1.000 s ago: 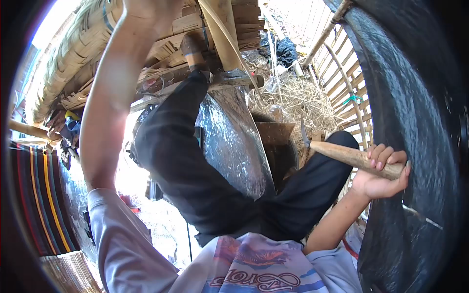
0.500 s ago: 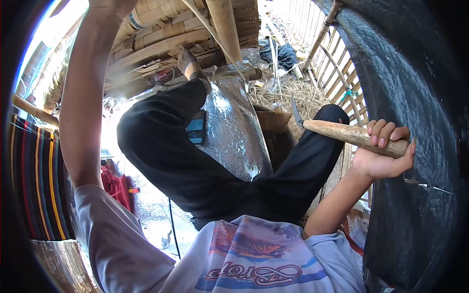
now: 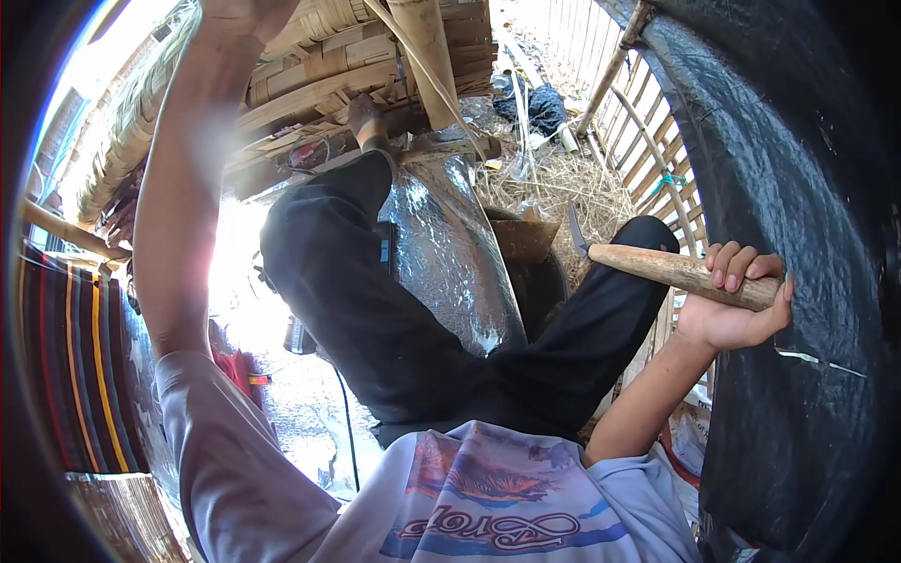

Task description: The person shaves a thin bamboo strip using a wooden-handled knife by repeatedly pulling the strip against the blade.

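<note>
My right hand [image 3: 737,296] is closed around the thick end of a long wooden-handled knife [image 3: 652,266], palm turned up. Its short, curved dark blade points up and away, above my right knee. Raised at the upper left, my left hand [image 3: 249,17] shows only its wrist and heel; the fingers are cut off by the frame's top edge. It is nearest to a large woven bamboo piece [image 3: 324,83]. My bare left foot [image 3: 364,117] rests against the lower strips of that weave.
A bamboo post [image 3: 422,70] rises beside the weave. Under my legs lies a shiny silver sheet [image 3: 441,253], with a phone [image 3: 386,244] partly behind my left leg. A dark tarp [image 3: 788,281] hangs at the right. Striped cloth [image 3: 80,366] is at the left. Dry straw [image 3: 563,183] covers ground ahead.
My left arm and left leg have shifted slightly right in view, and the leg now covers more of the phone. The knife stays in my right hand, nearly still.
</note>
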Demonstrator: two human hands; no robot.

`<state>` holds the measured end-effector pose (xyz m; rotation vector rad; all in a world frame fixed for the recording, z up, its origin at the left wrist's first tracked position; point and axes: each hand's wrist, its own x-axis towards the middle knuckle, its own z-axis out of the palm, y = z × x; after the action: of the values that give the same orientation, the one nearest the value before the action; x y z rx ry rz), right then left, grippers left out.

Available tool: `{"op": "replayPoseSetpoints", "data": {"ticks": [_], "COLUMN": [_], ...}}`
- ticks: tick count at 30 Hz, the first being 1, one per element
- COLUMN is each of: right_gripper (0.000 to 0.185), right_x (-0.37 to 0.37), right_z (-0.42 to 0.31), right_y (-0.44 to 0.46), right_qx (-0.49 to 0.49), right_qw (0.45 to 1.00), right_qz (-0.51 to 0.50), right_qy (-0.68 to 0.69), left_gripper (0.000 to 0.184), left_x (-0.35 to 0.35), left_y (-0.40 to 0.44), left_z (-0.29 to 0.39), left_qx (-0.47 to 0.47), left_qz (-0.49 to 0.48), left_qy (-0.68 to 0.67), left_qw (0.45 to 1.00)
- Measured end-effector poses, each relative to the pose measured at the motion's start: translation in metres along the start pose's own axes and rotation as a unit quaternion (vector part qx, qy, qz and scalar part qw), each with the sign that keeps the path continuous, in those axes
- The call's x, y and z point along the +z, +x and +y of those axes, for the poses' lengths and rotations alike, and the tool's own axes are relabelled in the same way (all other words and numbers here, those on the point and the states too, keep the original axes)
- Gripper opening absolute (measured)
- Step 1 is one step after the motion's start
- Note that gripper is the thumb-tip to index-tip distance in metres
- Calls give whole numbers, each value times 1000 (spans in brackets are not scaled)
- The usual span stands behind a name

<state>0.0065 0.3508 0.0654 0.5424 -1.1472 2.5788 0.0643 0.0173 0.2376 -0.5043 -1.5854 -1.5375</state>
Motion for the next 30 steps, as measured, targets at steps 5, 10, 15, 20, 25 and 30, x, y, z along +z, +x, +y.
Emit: {"op": "replayPoseSetpoints", "data": {"ticks": [5,10,15,20,25,30], "right_gripper": [35,34,34,36,36,35], "right_x": [13,21,24,22,-3,-27], "right_z": [23,53,81,108,110,108], "right_y": [10,22,41,62,48,39], "right_qx": [23,50,68,62,80,122], "right_qw": [999,998,995,993,988,983], "right_qz": [-9,-21,-35,-53,-65,6], "right_qy": [-31,-41,-57,-89,-115,-137], "left_gripper": [59,59,58,57,59,62], "left_x": [-23,-26,-38,-43,-51,-58], "left_y": [6,4,5,3,-25,-48], "left_z": [-31,-71,-120,-177,-211,-213], "left_qx": [-75,-97,-186,-266,-265,-262], "left_qz": [6,28,35,-42,-52,-94], "left_qy": [-19,-23,-45,-152,-216,-281], "left_qw": [997,995,981,951,938,919]}}
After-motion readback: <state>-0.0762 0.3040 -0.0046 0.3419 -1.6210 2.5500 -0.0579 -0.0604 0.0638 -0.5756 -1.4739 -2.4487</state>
